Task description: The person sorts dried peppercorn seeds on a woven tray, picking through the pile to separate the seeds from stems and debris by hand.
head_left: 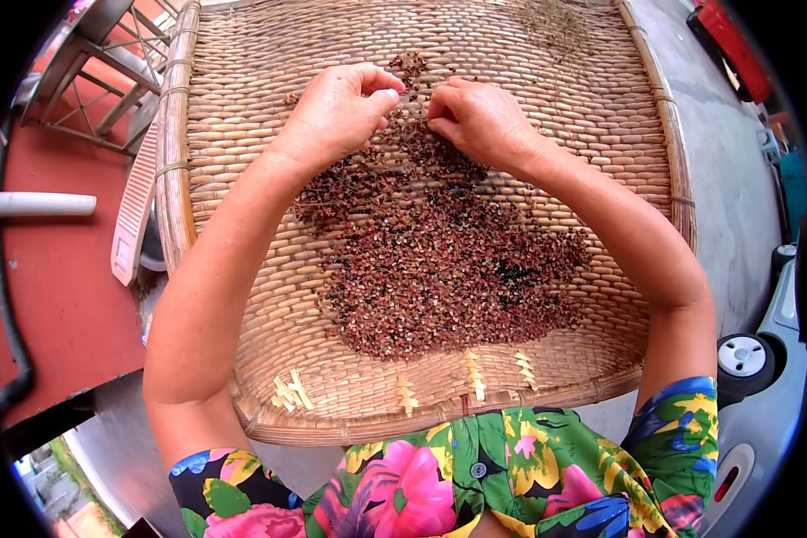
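A heap of dried reddish husks mixed with black seeds (448,278), which look like Sichuan peppercorns, spreads over the lower middle of a woven bamboo winnowing tray (269,296). My left hand (345,108) is above the heap's thin far end, thumb and fingers pinched together. Opposite it, my right hand (480,121) is also closed in a pinch, low over the husks, with its fingertips turned inward. A gap separates the two hands. Whatever lies between the fingertips of either hand is too small or hidden to make out.
Thin dry stems (556,27) lie at the tray's far right. On the left are a red surface (63,269), a metal frame (90,72) and a pink ridged board (139,206). A silver toy-like car (762,359) stands at right, with a red object (735,49) farther back.
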Motion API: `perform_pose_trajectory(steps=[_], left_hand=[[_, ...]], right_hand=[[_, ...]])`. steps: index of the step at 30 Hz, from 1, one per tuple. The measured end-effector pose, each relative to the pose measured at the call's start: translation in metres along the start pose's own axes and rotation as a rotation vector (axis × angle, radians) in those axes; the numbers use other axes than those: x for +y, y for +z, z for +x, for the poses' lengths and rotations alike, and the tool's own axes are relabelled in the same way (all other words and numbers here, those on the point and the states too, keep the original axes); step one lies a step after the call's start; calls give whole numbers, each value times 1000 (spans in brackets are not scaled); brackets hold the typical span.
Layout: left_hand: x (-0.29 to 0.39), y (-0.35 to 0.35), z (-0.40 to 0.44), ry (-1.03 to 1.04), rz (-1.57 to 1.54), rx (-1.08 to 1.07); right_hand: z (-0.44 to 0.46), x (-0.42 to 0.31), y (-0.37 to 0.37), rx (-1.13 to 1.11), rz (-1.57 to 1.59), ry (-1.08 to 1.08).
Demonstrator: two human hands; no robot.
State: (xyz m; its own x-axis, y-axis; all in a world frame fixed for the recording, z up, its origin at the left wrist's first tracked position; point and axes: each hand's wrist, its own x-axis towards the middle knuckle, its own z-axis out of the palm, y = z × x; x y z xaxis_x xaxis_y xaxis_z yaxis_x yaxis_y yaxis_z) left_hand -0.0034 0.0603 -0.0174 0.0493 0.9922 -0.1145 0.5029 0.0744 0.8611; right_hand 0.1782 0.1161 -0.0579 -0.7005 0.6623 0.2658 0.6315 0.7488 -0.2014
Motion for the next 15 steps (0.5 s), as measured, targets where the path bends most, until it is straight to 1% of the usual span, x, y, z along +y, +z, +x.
perform_pose_trajectory(steps=[2,3,5,6,7,10,11,13,15], left_hand=[[0,1,0,-21,37,-32],[1,2,0,-17,38,-33],[5,3,-3,-23,6,-29],[7,3,-3,-37,-16,-64],[8,5,-4,-28,-13,-64],[8,12,-7,-33,-201,-75],[9,15,-8,-11,-266,-76],[11,17,-6,-33,-356,-111],[17,19,-8,-10,-401,-119]], right_hand=[[4,5,-5,-158,379,172],[5,6,-9,-152,441,194],[6,7,-27,-250,703,396],[5,8,-31,-230,829,435],[4,9,-36,-222,825,435],[-4,10,-45,-259,994,483],[-7,7,-48,-232,1002,472],[-10,5,-48,-227,1008,458],[-11,-4,-53,-245,1000,437]])
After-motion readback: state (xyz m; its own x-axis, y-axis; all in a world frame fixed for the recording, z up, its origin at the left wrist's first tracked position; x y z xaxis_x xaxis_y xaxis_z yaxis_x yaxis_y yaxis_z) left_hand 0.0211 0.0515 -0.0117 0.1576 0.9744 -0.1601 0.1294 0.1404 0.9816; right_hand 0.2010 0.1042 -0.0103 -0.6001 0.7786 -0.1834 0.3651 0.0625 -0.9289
